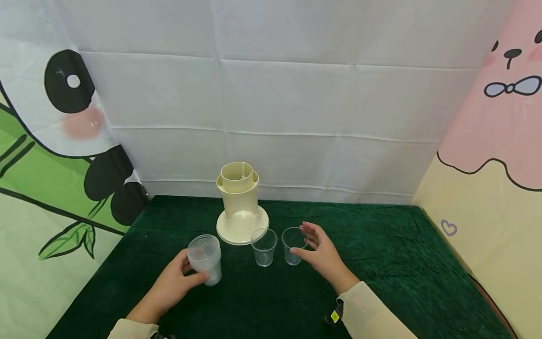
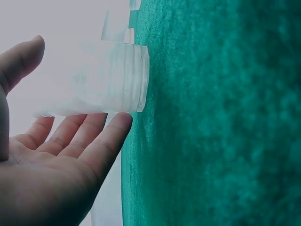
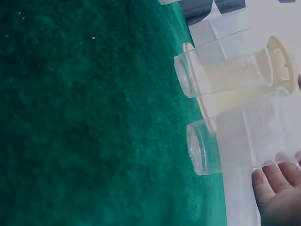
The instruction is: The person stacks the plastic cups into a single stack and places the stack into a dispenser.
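A stack of clear plastic cups [image 1: 205, 259] stands at the left, base down. My left hand [image 1: 174, 285] lies beside it, thumb across the front and fingers along the far side; in the left wrist view, the fingers [image 2: 101, 141] are nearly straight against the stack and the thumb looks apart from it. Two single clear cups stand upright to the right: a middle cup [image 1: 264, 249] and a right cup [image 1: 293, 249]. My right hand [image 1: 319, 256] is around the right cup, fingers spread loosely; whether the thumb touches it is unclear.
A cream plastic holder [image 1: 242, 216] with a round base and double tube stands behind the cups. Dark green cloth [image 1: 381, 263] covers the table. White fabric [image 1: 288, 103] hangs at the back, with printed cartoon panels left and right.
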A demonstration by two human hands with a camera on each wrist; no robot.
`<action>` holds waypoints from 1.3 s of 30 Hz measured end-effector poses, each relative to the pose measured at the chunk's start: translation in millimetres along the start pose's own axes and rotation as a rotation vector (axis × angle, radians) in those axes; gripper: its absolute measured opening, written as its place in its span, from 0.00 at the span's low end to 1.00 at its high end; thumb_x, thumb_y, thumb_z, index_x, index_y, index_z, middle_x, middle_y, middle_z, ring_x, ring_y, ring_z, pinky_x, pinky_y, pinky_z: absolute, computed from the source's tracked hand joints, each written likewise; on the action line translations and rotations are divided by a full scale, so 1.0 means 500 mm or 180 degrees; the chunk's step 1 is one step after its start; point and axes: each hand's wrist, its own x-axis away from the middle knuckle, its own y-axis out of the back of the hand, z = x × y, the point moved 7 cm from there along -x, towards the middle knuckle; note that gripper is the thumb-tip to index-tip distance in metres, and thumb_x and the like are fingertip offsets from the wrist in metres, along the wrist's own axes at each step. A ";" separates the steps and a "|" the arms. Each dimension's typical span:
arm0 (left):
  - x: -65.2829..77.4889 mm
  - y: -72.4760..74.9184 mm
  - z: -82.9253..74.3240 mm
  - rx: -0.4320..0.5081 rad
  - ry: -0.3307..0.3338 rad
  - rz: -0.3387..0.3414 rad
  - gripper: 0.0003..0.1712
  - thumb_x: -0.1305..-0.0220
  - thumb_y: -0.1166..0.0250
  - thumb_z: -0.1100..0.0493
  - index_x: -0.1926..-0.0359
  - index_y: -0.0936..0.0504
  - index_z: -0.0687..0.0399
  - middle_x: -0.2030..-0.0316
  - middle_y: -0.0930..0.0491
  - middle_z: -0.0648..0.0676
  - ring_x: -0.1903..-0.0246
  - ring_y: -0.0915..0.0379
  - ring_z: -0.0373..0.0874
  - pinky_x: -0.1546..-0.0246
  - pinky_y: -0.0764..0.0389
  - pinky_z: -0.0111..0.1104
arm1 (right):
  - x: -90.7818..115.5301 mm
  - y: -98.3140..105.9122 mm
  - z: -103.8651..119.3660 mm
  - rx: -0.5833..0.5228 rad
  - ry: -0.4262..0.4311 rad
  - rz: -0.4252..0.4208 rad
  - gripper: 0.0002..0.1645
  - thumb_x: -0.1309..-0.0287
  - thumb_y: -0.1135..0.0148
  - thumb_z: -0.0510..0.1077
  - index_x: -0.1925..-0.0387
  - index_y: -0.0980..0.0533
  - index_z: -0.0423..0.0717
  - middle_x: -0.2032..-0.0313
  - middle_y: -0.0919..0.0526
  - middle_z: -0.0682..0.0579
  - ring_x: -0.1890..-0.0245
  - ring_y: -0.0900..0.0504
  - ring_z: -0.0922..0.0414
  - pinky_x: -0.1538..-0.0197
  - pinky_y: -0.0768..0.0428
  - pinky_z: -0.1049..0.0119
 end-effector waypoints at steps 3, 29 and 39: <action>0.000 0.000 0.000 -0.0001 -0.0010 -0.0001 0.51 0.39 0.24 0.50 0.25 0.43 0.58 0.29 0.34 0.68 0.30 0.39 0.70 0.38 0.28 0.64 | -0.002 -0.004 -0.009 -0.0021 -0.0034 0.0022 0.47 0.45 0.21 0.44 0.27 0.35 0.49 0.29 0.29 0.48 0.27 0.33 0.48 0.26 0.36 0.48; 0.000 -0.001 0.003 -0.0049 0.0040 -0.0040 0.52 0.40 0.23 0.48 0.25 0.42 0.57 0.28 0.34 0.67 0.30 0.38 0.69 0.38 0.28 0.64 | -0.009 -0.013 -0.039 -0.0218 -0.0157 0.0026 0.43 0.41 0.23 0.43 0.28 0.34 0.42 0.32 0.26 0.42 0.32 0.28 0.49 0.27 0.34 0.47; -0.001 -0.001 0.006 -0.0036 0.0047 -0.0036 0.51 0.40 0.23 0.49 0.25 0.42 0.57 0.28 0.34 0.67 0.30 0.38 0.68 0.38 0.29 0.64 | -0.007 -0.007 -0.021 -0.0217 -0.0143 -0.0018 0.40 0.40 0.25 0.40 0.29 0.32 0.47 0.33 0.26 0.43 0.32 0.28 0.49 0.27 0.34 0.47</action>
